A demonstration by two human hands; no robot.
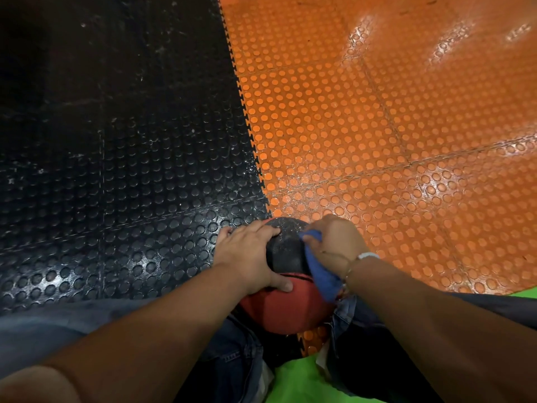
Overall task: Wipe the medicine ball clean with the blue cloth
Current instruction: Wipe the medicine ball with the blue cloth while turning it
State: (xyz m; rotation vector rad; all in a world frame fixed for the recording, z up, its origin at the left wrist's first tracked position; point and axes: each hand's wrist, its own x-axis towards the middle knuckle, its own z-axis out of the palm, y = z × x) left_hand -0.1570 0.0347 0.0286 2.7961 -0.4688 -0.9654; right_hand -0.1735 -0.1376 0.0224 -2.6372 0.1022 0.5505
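Observation:
A black and red medicine ball (286, 257) rests on the floor between my knees, low in the middle of the view. My left hand (250, 257) lies flat on its left side, fingers spread over the black top and thumb on the red part. My right hand (337, 242) presses a blue cloth (321, 271) against the ball's right side; the cloth hangs down past my wrist. The far side and underside of the ball are hidden.
The floor is studded rubber tiles, black (116, 170) on the left and orange (377, 126) on the right, joined by a toothed seam. My jeans-clad legs (238, 344) flank the ball. A green mat (296, 379) lies beneath me.

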